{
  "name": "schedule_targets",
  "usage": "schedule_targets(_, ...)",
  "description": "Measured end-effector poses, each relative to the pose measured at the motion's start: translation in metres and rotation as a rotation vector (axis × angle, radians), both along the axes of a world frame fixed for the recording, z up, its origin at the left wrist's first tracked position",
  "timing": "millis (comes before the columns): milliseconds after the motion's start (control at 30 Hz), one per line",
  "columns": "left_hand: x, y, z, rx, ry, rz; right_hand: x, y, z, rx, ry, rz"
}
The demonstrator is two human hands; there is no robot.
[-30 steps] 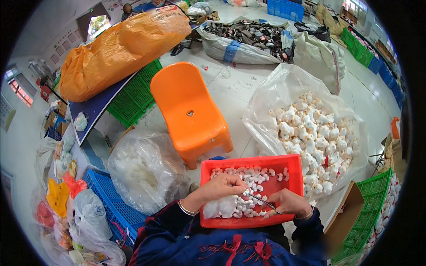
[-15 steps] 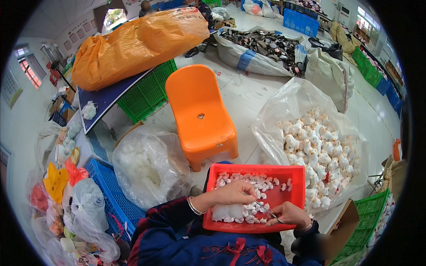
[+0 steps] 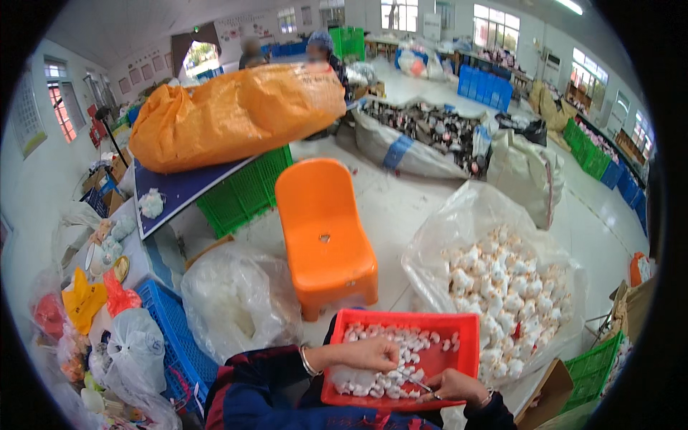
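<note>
A red plastic tray [image 3: 469, 342] sits in front of my body with many small white stuffed-looking pieces [image 3: 414, 342] in it. White fluff [image 3: 348, 378] lies in its near left part. Over the tray, my left hand [image 3: 374, 354] is closed in a pinch; what its fingertips hold is too small to make out. My right hand [image 3: 456, 387], at the tray's near right side, grips a slender metal tool [image 3: 411, 376]. The tool's thin end points toward my left fingertips. Whether it is scissors or forceps does not show.
An orange chair [image 3: 326, 233] stands just beyond the tray. To its left is a clear bag of white fluff [image 3: 240, 304]; on the right, a large clear bag holds white plush pieces [image 3: 502, 294]. Blue [image 3: 179, 344] and green crates [image 3: 595, 369] flank me. Two people are far off.
The view has tilted up, so the tray and chair appear lower and more of the room shows. Both hands stay over the tray, the tool still in my right.
</note>
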State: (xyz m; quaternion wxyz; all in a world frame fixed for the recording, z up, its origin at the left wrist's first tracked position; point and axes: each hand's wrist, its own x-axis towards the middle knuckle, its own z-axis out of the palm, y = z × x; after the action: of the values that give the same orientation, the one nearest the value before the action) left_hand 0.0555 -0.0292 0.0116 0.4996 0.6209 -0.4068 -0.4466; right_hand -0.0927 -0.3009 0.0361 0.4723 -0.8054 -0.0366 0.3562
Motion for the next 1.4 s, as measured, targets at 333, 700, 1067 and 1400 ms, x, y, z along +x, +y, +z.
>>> schedule_targets(333,0.002,-0.004,-0.002,0.027,0.062,0.110,0.006,-0.006,0.033,-0.272,0.012,0.085)
schedule_targets(700,0.001,0.003,-0.002,0.035,-0.032,0.026,-0.004,0.002,0.038,-0.337,-0.035,0.076)
schedule_targets(1067,-0.008,0.001,-0.003,-0.135,0.246,0.434,0.006,0.025,0.056,-0.340,-0.134,-0.120)
schedule_targets(1400,-0.014,-0.003,-0.020,-0.271,0.336,0.679,0.010,0.038,0.031,-0.214,-0.374,-0.131)
